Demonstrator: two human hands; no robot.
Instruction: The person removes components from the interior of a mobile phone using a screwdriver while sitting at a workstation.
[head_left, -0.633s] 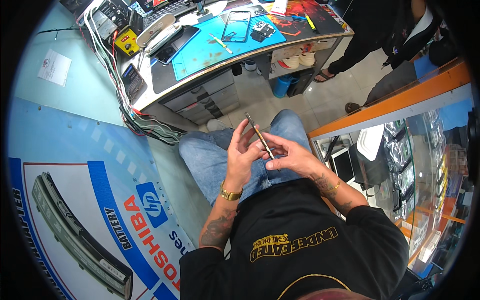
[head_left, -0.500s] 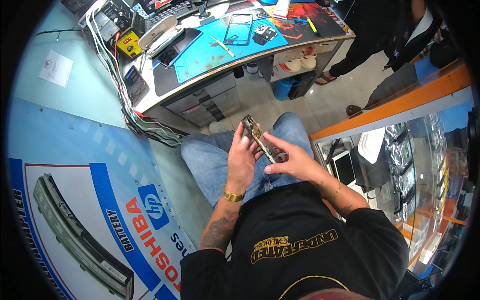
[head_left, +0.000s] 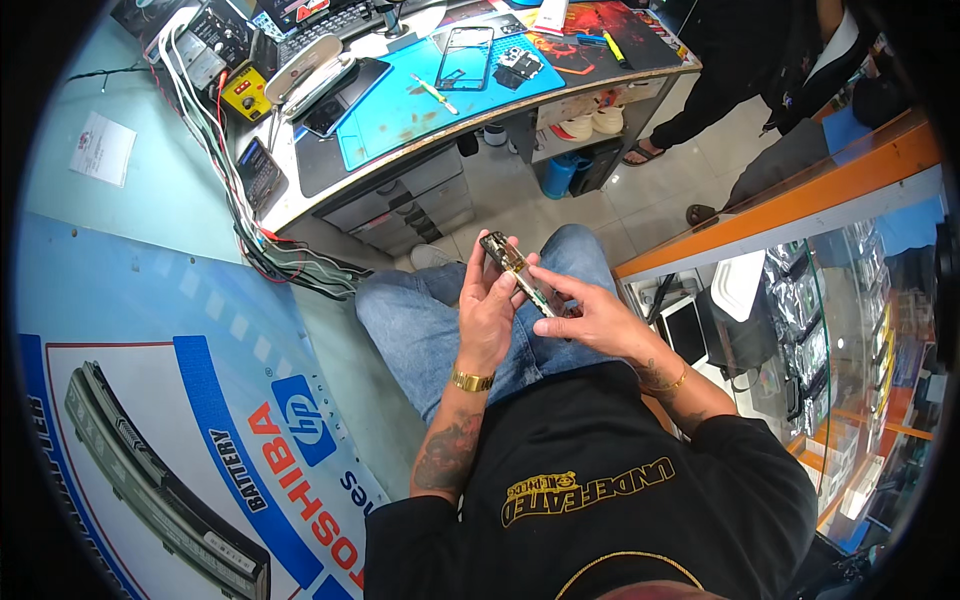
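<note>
An opened phone (head_left: pixel 522 274), its inner parts bare along the side facing up, is held tilted above my lap. My left hand (head_left: pixel 487 318) is closed round its left side, the fingers behind it and the thumb along its edge. On the other side my right hand (head_left: pixel 585 315) grips the lower end between thumb and fingers. Ahead on the workbench, a blue repair mat (head_left: pixel 395 125) bears an empty phone frame (head_left: pixel 464 58), a dark phone part (head_left: pixel 518 66) and a slim light-coloured tool (head_left: pixel 435 95).
A phone with a dark screen (head_left: pixel 345 97) lies at the mat's left, near a yellow power unit (head_left: pixel 246 94) and bundled cables (head_left: pixel 225 165). To the right stands a glass display case (head_left: pixel 830 330) with an orange edge (head_left: pixel 780 205). A person's sandalled foot (head_left: pixel 645 152) shows beyond the bench.
The phone has turned slightly in my hands, so more of its inner face shows. Both hands keep their hold. The whole view has shifted a little.
</note>
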